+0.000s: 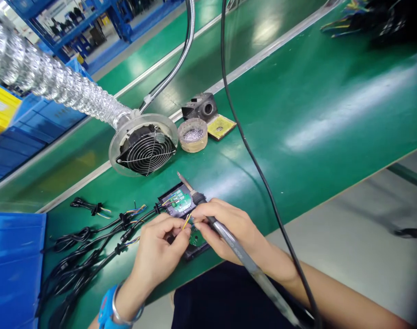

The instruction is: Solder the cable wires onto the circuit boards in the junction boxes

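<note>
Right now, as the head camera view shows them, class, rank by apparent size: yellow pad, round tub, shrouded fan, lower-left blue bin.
1. Blue bin, even cut off
2. Shrouded fan
3. Round tub
4. Yellow pad

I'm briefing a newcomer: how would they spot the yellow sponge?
Over the green bench, find the fan grille on the silver duct. Right of it sits a tub of silvery bits. Right again lies the sponge: flat, squarish, yellow, unlike the dark soldering-iron stand beside it.
</note>
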{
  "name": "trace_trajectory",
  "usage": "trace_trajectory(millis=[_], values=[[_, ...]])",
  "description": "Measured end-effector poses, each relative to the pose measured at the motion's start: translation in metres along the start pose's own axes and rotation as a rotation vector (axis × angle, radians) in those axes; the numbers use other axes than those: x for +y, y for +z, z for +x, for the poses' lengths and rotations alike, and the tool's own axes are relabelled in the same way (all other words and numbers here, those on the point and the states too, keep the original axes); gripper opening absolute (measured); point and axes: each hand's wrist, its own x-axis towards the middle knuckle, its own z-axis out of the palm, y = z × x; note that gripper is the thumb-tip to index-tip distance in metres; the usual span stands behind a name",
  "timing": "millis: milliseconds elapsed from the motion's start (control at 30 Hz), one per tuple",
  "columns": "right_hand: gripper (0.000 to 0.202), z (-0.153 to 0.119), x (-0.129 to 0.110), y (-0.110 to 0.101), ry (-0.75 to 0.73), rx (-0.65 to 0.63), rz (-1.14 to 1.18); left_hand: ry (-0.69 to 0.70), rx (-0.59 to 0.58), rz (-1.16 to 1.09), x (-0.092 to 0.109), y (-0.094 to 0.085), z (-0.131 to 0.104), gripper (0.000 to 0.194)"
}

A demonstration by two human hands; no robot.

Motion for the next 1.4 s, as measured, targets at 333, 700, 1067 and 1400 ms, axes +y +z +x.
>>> trace_trajectory(millis=[333, 700, 1067, 1400], values=[[0.042, -0.008, -0.009, -0.042, 0.012, 0.009, -0.037, 0.25, 0.143, 0.529, -0.014, 0.008, -0.007, 0.014], [0.029, -0.009, -0.001, -0.04, 0.09, -0.091, 0.187, 0.194, 0.092, 0.52, -0.017, 0.008, -0.001, 0.019], [0.028, -0.003, 0.001, -0.036, 0.059, -0.131, 0.192, 0.182, 0.072, 0.539, -0.018, 0.007, 0.001, 0.02], [0.03, -0.007, -0.005, -0.036, -0.015, -0.149, 0.087, 0.219, 0.108, 0.618, -0.018, 0.009, -0.001, 0.019]])
